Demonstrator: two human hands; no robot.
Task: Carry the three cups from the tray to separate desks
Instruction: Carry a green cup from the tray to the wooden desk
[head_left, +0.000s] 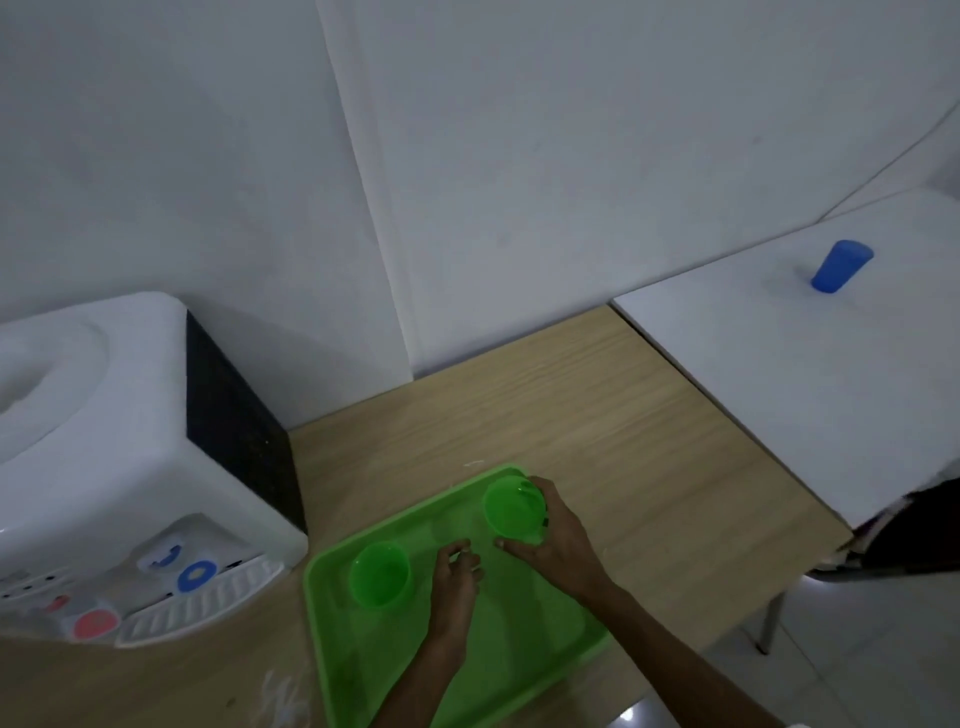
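Note:
A green tray (363, 670) lies on the wooden desk (571, 405) in front of me. Two green cups stand on it. One green cup (511, 506) is at the tray's far right corner, and my right hand (558, 540) is wrapped around its right side. The other green cup (380, 574) stands at the tray's left, untouched. My left hand (454, 582) hovers over the tray's middle between the two cups, fingers curled loosely, holding nothing. A blue cup (839, 266) stands on the white desk (779, 364) at the far right.
A white water dispenser (119, 441) with red and blue taps fills the left of the wooden desk. White walls close off the back. A dark chair (919, 535) sits under the white desk's near edge, and tiled floor (831, 675) shows at lower right.

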